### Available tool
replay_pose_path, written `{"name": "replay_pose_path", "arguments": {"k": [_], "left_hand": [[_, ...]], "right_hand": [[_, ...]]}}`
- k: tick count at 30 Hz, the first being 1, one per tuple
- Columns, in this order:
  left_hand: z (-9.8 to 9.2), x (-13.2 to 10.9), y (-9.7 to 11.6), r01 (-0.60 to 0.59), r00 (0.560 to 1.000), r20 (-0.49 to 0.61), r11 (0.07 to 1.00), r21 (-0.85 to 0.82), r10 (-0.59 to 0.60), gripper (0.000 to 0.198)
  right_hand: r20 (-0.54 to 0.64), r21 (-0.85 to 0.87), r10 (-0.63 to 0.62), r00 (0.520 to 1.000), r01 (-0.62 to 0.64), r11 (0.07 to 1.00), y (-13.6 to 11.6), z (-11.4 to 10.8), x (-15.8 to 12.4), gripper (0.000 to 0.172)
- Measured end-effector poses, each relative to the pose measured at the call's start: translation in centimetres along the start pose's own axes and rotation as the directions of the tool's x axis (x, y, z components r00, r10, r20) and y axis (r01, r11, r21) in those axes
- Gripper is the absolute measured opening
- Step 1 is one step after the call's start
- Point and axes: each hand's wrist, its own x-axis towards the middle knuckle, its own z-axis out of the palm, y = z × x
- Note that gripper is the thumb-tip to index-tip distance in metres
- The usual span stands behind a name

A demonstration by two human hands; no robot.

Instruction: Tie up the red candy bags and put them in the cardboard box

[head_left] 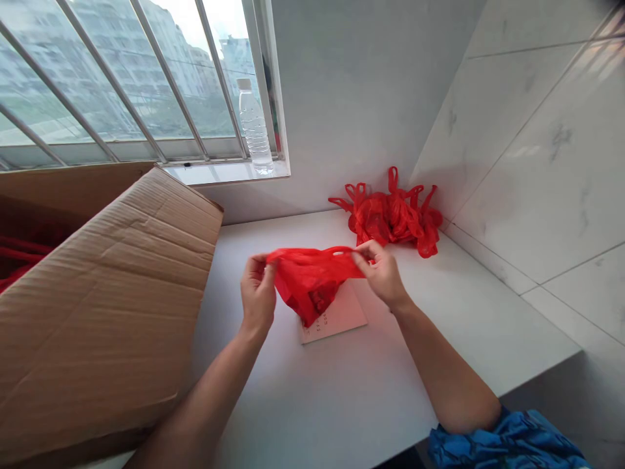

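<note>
Beneath a barred window (131,78), white desk (297,404) space borders an open cardboard box (112,312), its flap hiding most of the red material (22,257) inside. Left hand (258,290) and right hand (385,277) pinch a red bag's (305,277) upper edge above a pale card (342,316), partly covering it; its contents are unclear. Handled red bags (390,218) cluster in the corner; a bottle (254,127) stands on the sill (224,173).

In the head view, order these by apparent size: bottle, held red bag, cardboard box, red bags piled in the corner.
1. Cardboard box
2. Held red bag and piled red bags, too close to rank
3. Bottle
</note>
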Motion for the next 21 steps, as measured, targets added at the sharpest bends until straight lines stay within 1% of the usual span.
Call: {"name": "replay_pose_path", "arguments": {"k": [1, 2, 3, 4, 5, 7, 8, 9, 11, 12, 13, 14, 15, 16, 17, 18, 19, 20, 21], "left_hand": [[-0.1, 0.3, 0.1, 0.030, 0.998, -0.057, 0.996, -0.078, -0.034, 0.019], [-0.2, 0.5, 0.3, 0.039, 0.996, -0.079, 0.991, -0.130, -0.049, 0.018], [-0.2, 0.5, 0.6, 0.036, 0.997, -0.067, 0.987, -0.156, -0.046, 0.019], [-0.2, 0.4, 1.2, 0.022, 0.999, -0.025, 0.988, -0.155, -0.026, 0.024], [-0.3, 0.2, 1.9, -0.002, 0.999, 0.036, 0.991, -0.134, 0.007, 0.035], [-0.3, -0.5, 3.8, -0.095, 0.980, 0.173, 0.995, -0.033, 0.100, 0.054], [-0.4, -0.8, 4.8, -0.171, 0.958, 0.242, 0.984, 0.041, 0.156, 0.056], [-0.5, -1.2, 5.9, -0.259, 0.926, 0.312, 0.959, 0.114, 0.213, 0.048], [-0.8, -1.7, 8.0, -0.432, 0.835, 0.457, 0.879, 0.201, 0.306, 0.018], [-0.9, -1.9, 8.8, -0.496, 0.784, 0.527, 0.842, 0.213, 0.329, 0.008], [-1.0, -2.1, 9.5, -0.538, 0.735, 0.593, 0.815, 0.214, 0.329, 0.014], [-1.1, -2.3, 10.1, -0.560, 0.690, 0.655, 0.801, 0.214, 0.307, 0.020], [-1.0, -2.4, 10.6, -0.567, 0.650, 0.713, 0.793, 0.222, 0.265, 0.023], [-1.0, -2.6, 11.0, -0.568, 0.612, 0.763, 0.787, 0.241, 0.209, 0.025], [-0.8, -2.8, 11.3, -0.569, 0.577, 0.803, 0.779, 0.264, 0.149, 0.027], [-0.6, -3.0, 11.5, -0.570, 0.546, 0.832, 0.770, 0.287, 0.094, 0.028], [-0.5, -3.2, 11.6, -0.571, 0.523, 0.851, 0.761, 0.308, 0.049, 0.030], [-0.3, -3.4, 11.6, -0.573, 0.509, 0.861, 0.751, 0.329, 0.011, 0.030], [-0.1, -3.5, 11.6, -0.575, 0.503, 0.864, 0.740, 0.350, -0.018, 0.030]], "right_hand": [[-0.077, 0.076, 0.042, 0.996, -0.036, 0.996, 0.2, -0.5, 0.3, 0.022], [-0.133, 0.134, 0.073, 0.988, -0.055, 0.989, 0.3, -0.8, 0.5, 0.023], [-0.161, 0.173, 0.090, 0.983, -0.062, 0.983, 0.3, -1.1, 0.6, 0.023], [-0.160, 0.198, 0.094, 0.983, -0.062, 0.978, 0.0, -1.2, 0.5, 0.024], [-0.143, 0.214, 0.086, 0.986, -0.054, 0.975, -0.3, -1.2, 0.4, 0.026], [-0.114, 0.207, 0.045, 0.992, -0.021, 0.978, -1.2, -1.1, 0.0, 0.035], [-0.105, 0.188, 0.025, 0.994, -0.005, 0.982, -1.7, -1.1, -0.2, 0.037], [-0.102, 0.164, 0.008, 0.995, 0.009, 0.986, -2.1, -1.2, -0.3, 0.036], [-0.144, 0.127, -0.027, 0.989, 0.046, 0.991, -2.6, -1.7, -0.3, 0.025], [-0.182, 0.122, -0.048, 0.982, 0.071, 0.990, -2.8, -2.1, -0.3, 0.020], [-0.233, 0.122, -0.081, 0.969, 0.112, 0.986, -3.1, -2.5, -0.4, 0.016], [-0.298, 0.116, -0.128, 0.946, 0.169, 0.979, -3.5, -2.8, -0.5, 0.013], [-0.371, 0.095, -0.192, 0.909, 0.243, 0.965, -3.9, -3.1, -0.7, 0.014], [-0.439, 0.057, -0.271, 0.857, 0.328, 0.943, -4.5, -3.2, -1.1, 0.019], [-0.486, 0.007, -0.368, 0.793, 0.424, 0.905, -5.1, -3.1, -1.5, 0.024], [-0.491, -0.048, -0.479, 0.728, 0.526, 0.849, -5.7, -3.0, -2.0, 0.027], [-0.431, -0.097, -0.592, 0.681, 0.617, 0.781, -6.3, -2.7, -2.6, 0.029], [-0.305, -0.139, -0.688, 0.658, 0.684, 0.716, -6.6, -2.3, -3.1, 0.029], [-0.118, -0.178, -0.738, 0.665, 0.716, 0.674, -6.8, -1.8, -3.4, 0.026]]}}
